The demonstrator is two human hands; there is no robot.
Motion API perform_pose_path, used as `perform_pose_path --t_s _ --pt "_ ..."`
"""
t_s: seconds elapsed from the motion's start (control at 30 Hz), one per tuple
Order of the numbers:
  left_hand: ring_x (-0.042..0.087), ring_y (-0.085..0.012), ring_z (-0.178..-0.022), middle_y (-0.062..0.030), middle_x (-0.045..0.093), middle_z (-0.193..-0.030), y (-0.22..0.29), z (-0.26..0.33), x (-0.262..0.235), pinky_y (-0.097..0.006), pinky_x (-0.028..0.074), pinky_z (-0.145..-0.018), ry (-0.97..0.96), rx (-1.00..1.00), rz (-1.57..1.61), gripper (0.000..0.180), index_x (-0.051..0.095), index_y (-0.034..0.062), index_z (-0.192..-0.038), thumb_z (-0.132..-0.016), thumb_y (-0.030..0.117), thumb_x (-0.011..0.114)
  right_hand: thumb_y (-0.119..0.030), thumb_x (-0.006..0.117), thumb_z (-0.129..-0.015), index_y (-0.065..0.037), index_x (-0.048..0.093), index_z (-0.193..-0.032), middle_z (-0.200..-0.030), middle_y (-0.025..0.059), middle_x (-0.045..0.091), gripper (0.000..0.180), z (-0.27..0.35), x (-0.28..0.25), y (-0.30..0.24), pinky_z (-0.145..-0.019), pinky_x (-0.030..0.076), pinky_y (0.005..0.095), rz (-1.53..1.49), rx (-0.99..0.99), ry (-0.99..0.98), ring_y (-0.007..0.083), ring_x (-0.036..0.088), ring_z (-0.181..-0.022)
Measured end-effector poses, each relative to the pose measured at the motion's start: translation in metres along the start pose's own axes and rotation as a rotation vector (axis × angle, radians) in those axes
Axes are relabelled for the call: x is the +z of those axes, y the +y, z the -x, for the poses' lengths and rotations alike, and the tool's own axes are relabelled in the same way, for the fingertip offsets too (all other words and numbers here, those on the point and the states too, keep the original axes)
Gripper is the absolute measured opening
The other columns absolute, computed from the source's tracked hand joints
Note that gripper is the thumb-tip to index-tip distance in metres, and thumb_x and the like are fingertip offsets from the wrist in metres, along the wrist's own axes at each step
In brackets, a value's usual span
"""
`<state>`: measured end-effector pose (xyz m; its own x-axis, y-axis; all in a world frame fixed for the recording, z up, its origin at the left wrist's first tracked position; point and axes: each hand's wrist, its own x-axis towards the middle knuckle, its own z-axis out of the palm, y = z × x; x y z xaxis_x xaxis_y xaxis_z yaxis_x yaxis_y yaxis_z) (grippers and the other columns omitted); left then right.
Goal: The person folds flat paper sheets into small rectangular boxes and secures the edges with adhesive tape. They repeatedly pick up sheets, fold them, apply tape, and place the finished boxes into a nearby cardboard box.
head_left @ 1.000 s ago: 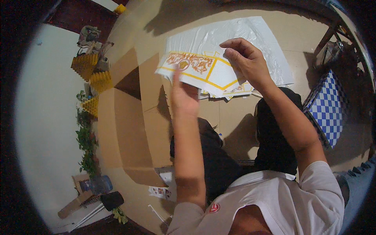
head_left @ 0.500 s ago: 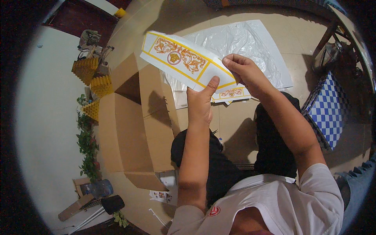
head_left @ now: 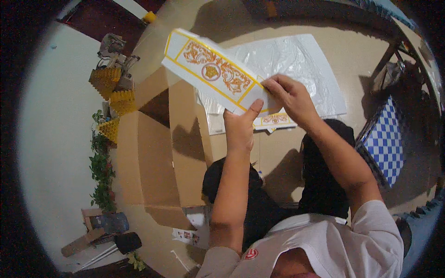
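A long white card strip (head_left: 214,72) with yellow border lines and orange scrollwork around a round medallion is held up in front of me, slanting to the upper left. My left hand (head_left: 241,127) grips its lower edge, with the thumb on the printed face and the fingers hidden behind. At the near right end, my right hand (head_left: 293,98) pinches the strip between thumb and fingers, covering that corner. Below my hands, another card piece (head_left: 275,119) with similar print lies on a white sheet covered by clear crinkled plastic (head_left: 296,65).
An open cardboard box (head_left: 157,162) stands to my left, its flaps spread. Yellow stacked items (head_left: 105,81) and green plants (head_left: 101,171) line the white wall. A blue-and-white checked stack (head_left: 385,141) sits at my right, near a dark-framed table. Printed paper (head_left: 186,236) lies beside the box.
My right hand has slid down and a little left along the strip, now covering its near corner. The strip looks straighter. The whole view has shifted slightly.
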<state>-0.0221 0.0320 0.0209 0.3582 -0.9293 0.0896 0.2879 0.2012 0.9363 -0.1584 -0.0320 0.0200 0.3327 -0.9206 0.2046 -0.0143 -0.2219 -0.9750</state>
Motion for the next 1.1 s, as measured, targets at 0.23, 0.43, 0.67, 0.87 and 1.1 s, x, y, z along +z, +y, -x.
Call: perform_pose_path --t_s 0.23,0.43,0.67,0.87,1.1 --pt "0.06 -0.0172 -0.097 -0.0086 0.064 -0.108 0.004 0.001 0.0 -0.03 0.048 -0.086 0.024 0.077 -0.101 0.035 0.058 -0.0021 -0.114 -0.084 0.01 0.071 -0.012 0.064 -0.089 0.002 0.066 -0.105 -0.09 0.0068 0.068 0.021 0.007 0.004 -0.003 -0.075 0.051 0.0267 -0.121 -0.028 -0.095 0.0102 0.062 -0.082" --pt "0.058 -0.0134 -0.094 -0.0052 0.063 -0.105 0.019 -0.001 -0.001 -0.027 0.045 -0.085 0.074 0.139 0.237 0.027 0.058 -0.0004 -0.111 -0.092 0.019 0.062 -0.011 0.063 -0.09 0.003 0.065 -0.1 -0.088 0.0063 0.068 0.018 0.009 0.006 0.0 -0.072 0.051 0.0257 -0.148 -0.029 -0.016 0.0104 0.062 -0.08" --pt "0.052 -0.0058 -0.079 0.0026 0.06 -0.086 0.012 -0.014 -0.022 -0.023 0.043 -0.074 0.226 0.202 0.01 0.015 0.061 0.002 -0.1 -0.094 0.015 0.057 -0.017 0.061 -0.092 0.002 0.063 -0.097 -0.089 0.0058 0.066 0.02 0.003 0.005 0.02 -0.075 0.05 0.0273 -0.121 0.11 -0.244 0.0113 0.06 -0.083" --pt "0.058 -0.0163 -0.075 -0.0066 0.064 -0.082 0.014 -0.015 -0.034 -0.03 0.046 -0.068 0.273 0.323 -0.431 0.012 0.064 0.0011 -0.094 -0.089 0.009 0.056 -0.018 0.073 -0.08 -0.002 0.049 -0.114 -0.112 0.017 0.049 0.045 -0.005 -0.004 -0.002 -0.082 0.047 0.0365 0.415 -0.236 0.194 0.027 0.051 -0.103" --pt "0.057 -0.0272 -0.082 -0.0059 0.063 -0.081 0.032 -0.009 -0.045 -0.039 0.039 -0.082 0.124 0.6 -1.218 0.01 0.068 0.0099 -0.089 -0.083 0.012 0.061 -0.012 0.076 -0.073 -0.013 0.047 -0.133 -0.14 0.0149 0.04 0.067 0.004 0.009 -0.035 -0.109 0.023 0.0465 0.768 -0.667 0.216 0.0351 0.025 -0.137"
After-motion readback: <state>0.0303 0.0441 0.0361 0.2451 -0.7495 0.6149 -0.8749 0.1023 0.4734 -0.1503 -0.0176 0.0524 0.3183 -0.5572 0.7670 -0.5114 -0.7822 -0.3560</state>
